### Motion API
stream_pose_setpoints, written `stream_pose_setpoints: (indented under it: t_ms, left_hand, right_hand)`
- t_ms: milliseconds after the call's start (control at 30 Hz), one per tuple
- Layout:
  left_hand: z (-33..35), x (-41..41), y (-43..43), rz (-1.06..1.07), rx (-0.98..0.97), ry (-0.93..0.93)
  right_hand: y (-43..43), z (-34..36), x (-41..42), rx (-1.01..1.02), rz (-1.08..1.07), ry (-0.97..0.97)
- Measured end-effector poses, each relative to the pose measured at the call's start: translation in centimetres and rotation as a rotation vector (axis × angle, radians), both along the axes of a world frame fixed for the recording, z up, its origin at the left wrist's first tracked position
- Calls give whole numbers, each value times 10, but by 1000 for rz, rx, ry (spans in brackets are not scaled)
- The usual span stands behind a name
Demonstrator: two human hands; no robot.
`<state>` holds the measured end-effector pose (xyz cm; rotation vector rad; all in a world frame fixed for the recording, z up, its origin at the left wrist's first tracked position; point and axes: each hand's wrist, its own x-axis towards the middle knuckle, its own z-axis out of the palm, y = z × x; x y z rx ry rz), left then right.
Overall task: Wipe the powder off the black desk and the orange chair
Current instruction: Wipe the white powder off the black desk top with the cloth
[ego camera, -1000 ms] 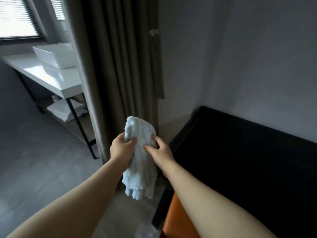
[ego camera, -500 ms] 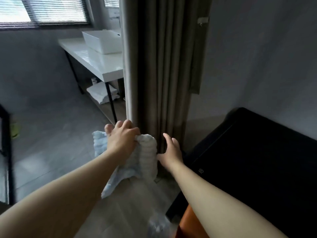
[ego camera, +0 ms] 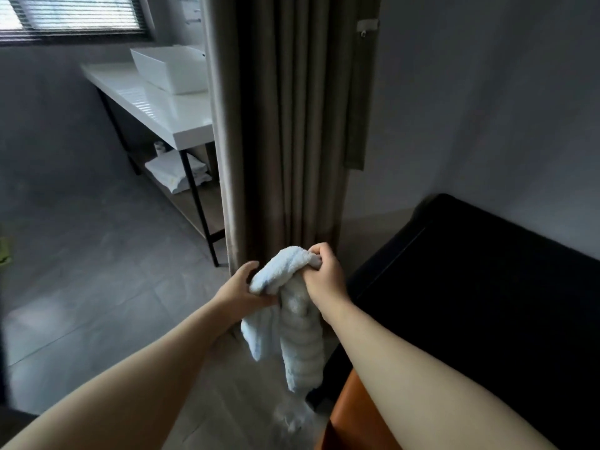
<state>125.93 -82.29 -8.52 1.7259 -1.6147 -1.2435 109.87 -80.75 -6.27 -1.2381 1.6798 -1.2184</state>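
Right now the orange chair (ego camera: 354, 414) shows only as a corner at the bottom edge, tucked against the black desk (ego camera: 487, 303). Just above it both hands clutch a pale blue towel (ego camera: 298, 336) in mid-air off the desk's left end: the left hand (ego camera: 242, 289) pinches one fold, the right hand (ego camera: 324, 274) is fisted round the top, the rest dangling. I'd judge any powder it carries could drop onto the floor (ego camera: 97, 287), and the hanging tail could brush the curtain (ego camera: 292, 125) behind. No powder is discernible on the dark desk
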Motion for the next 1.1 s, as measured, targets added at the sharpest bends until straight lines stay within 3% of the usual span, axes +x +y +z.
stream_pose_setpoints:
  t_ms: [33, 133, 200, 333, 467, 600, 700, 767, 800, 900, 933, 1100]
  left_hand:
    - [0, -4, 0, 58, 31, 34]
    - [7, -17, -4, 222, 220, 370]
    - [16, -25, -4, 169, 350, 509]
    - [29, -44, -6, 74, 509, 572]
    - [34, -72, -18, 211, 431, 582]
    - [44, -103, -42, 351, 104, 556]
    - [57, -130, -56, 207, -212, 367]
    - [54, -151, -55, 39, -282, 205]
    - [46, -164, -52, -36, -254, 81]
    - [12, -196, -35, -286, -221, -545]
    - [-1, -205, -29, -358, -247, -635]
    - [-57, -232, -19, -573, -163, -658]
  right_hand:
    - [-2, 1, -3, -21, -51, -13]
    - [-7, 1, -12, -49, -247, -41]
    - [-10, 1, -18, 17, -333, -94]
    - [-13, 1, -34, 117, -387, -320]
    - [-5, -1, -63, 84, -441, -336]
    - [11, -9, -100, 67, -603, -334]
    - [29, -14, -128, 50, -674, -361]
    - [41, -18, -146, 58, -702, -338]
    - [46, -19, -155, 70, -723, -302]
    - [60, -28, -179, 132, -782, -215]
    - [64, -32, -186, 150, -791, -196]
    - [86, -56, -213, 245, -811, -142]
